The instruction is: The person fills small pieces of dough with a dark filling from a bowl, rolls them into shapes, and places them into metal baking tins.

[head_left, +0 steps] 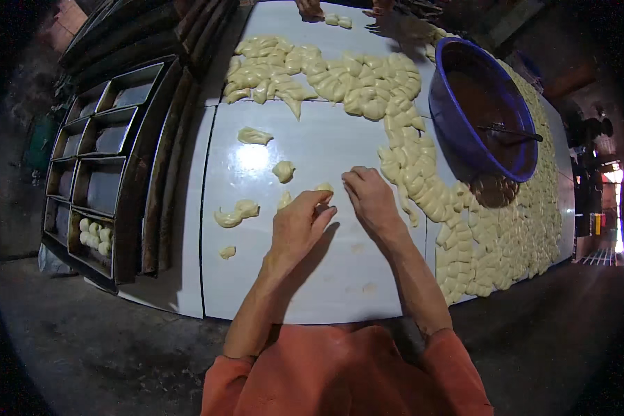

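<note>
Over the white tabletop (256, 291), my left hand (299, 223) curls its fingers and thumb at a small piece of pale dough (324, 186), mostly hidden behind the fingertips. My right hand (372, 201) is a short way to the right, fingers bent and pressed together; anything inside them is hidden. Another dough lump (284, 200) shows partly behind my left hand. Beyond it lies a rounded dough lump (283, 171), with a flatter dough piece (255, 136) farther off. To the left are a stretched dough piece (236, 213) and a small dough scrap (227, 252).
Cut dough pieces (367, 83) spread in a thick band along the far side and right. A purple basin (442, 104) holds brown liquid and a dark-handled utensil (509, 132). Metal pans (104, 184) stand at left, one holding dough balls (96, 236). Another person's hand (309, 8) shows at the far edge.
</note>
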{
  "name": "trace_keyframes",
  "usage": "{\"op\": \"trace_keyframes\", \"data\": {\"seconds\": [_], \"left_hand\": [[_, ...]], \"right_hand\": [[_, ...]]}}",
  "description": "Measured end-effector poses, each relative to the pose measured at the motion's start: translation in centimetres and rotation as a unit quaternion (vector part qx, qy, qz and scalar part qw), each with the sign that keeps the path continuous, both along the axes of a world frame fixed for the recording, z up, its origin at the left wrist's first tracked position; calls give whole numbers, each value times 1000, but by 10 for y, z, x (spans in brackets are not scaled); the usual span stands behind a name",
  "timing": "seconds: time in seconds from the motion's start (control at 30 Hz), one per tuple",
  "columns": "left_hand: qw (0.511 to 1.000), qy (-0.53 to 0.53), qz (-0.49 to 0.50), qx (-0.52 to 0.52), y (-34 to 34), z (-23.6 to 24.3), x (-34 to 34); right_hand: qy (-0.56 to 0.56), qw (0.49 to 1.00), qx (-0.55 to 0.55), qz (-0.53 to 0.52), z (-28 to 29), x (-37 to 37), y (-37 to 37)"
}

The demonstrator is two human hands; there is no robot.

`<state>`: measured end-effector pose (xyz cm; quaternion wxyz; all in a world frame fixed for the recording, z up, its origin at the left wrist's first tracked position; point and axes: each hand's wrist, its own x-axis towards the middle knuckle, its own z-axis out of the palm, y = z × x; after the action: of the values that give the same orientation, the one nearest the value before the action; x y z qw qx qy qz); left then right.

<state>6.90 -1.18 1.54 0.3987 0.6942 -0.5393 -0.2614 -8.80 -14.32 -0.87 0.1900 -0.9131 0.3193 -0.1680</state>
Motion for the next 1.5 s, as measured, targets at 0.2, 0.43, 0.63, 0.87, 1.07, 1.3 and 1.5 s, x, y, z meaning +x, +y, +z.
{"op": "trace_keyframes", "data": {"seconds": [0.2, 0.43, 0.63, 0.87, 1.07, 1.3, 1.5], "left_hand": [[960, 267, 72, 40, -4, -4, -14], [894, 438, 18, 92, -8, 3, -20], [912, 405, -9, 62, -1, 4, -22], [910, 406, 84, -5, -9, 12, -64], [934, 275, -13, -226, -41, 10, -115], [885, 381, -54, -264, -70, -7, -175], [872, 478, -108, -2, -70, 0, -155]], "right_hand": [[-347, 800, 458, -172, 22, -8, 29], [-306, 787, 507, -174, 45, -16, 66], [-344, 744, 557, -136, 36, -38, 63], [-360, 758, 515, -172, 43, -52, 62], [-534, 593, 597, -87, 65, -62, 63], [-543, 551, 624, -112, 88, -104, 19], [-577, 707, 378, -157, 123, -164, -89]]}}
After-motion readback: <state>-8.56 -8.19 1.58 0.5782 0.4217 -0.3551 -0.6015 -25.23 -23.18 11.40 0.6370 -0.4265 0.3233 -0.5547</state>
